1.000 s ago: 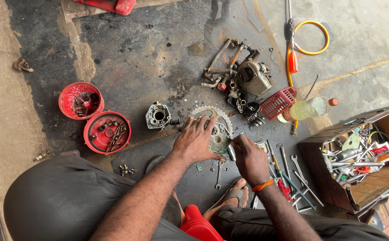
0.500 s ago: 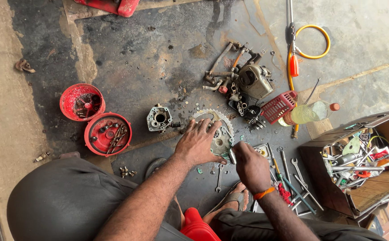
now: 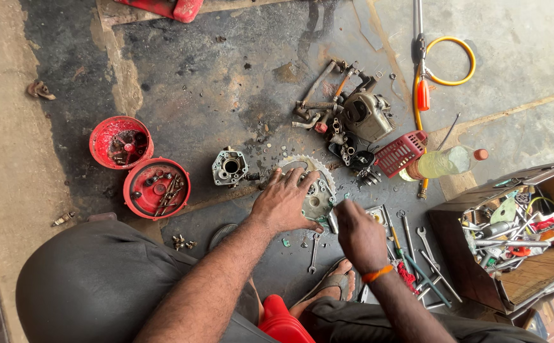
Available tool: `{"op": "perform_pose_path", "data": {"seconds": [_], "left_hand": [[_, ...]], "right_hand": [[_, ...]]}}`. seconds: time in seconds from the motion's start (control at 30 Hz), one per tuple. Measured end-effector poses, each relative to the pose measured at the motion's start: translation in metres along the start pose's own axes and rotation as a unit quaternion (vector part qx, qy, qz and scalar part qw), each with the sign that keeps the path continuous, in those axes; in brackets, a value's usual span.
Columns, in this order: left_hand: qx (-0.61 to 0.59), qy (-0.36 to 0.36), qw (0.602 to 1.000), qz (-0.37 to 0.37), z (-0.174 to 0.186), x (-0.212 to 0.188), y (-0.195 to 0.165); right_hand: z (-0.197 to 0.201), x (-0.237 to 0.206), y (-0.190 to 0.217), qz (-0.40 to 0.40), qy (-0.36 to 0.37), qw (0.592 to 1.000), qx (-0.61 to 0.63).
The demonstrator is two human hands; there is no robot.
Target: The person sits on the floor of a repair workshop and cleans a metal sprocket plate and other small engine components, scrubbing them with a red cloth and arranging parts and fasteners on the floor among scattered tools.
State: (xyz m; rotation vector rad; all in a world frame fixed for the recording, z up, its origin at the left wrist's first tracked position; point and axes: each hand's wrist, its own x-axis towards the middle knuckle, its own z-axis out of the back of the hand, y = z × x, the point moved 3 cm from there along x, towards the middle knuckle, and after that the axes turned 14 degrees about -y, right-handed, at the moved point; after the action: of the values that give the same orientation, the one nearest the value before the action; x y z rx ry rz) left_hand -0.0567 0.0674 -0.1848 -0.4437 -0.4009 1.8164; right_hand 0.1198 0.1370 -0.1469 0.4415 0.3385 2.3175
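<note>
On the oil-darkened floor (image 3: 213,82) of a workshop, a person is sitting low over a small engine that is lying largely in pieces, and the work looks to be somewhere in the middle of a strip-down. The left hand (image 3: 283,203) is spreading wide, fingers splayed, and pressing flat on a toothed metal casing (image 3: 318,190) just in front of the knees, pinning it to the floor. The right hand (image 3: 358,232) is curling into a narrow grip beside that casing; it seems to be pinching a slim tool or fastener at the casing's edge, though what it is holding is too small to tell. Both forearms are reaching forward and inward, with an orange band (image 3: 376,274) showing at the right wrist. Judging by what is lying about, much is already off: a grey carburettor body (image 3: 230,167) is sitting just left of the casing, two red bowls (image 3: 138,166) further left are holding screws and small parts, and the main engine block (image 3: 366,114) is resting beyond with linkages around it. Spanners (image 3: 417,244) are fanning out near the right hand, and an open wooden toolbox (image 3: 518,235) is standing at far right. A clear plastic bottle (image 3: 445,162) is lying beside a red grille (image 3: 399,154). The casing itself is not yet apart.
</note>
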Motion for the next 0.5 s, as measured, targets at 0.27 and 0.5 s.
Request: {"op": "perform_pose_path", "data": {"seconds": [0.27,0.5], "left_hand": [[0.010,0.003,1.000,-0.005,0.003,0.001,0.000],[0.000,-0.024,1.000,-0.012,0.006,0.000,-0.002]], "right_hand": [[0.006,0.001,0.005,0.011,-0.007,1.000,0.024],[0.006,-0.001,0.006,-0.032,0.005,0.999,0.029]]}}
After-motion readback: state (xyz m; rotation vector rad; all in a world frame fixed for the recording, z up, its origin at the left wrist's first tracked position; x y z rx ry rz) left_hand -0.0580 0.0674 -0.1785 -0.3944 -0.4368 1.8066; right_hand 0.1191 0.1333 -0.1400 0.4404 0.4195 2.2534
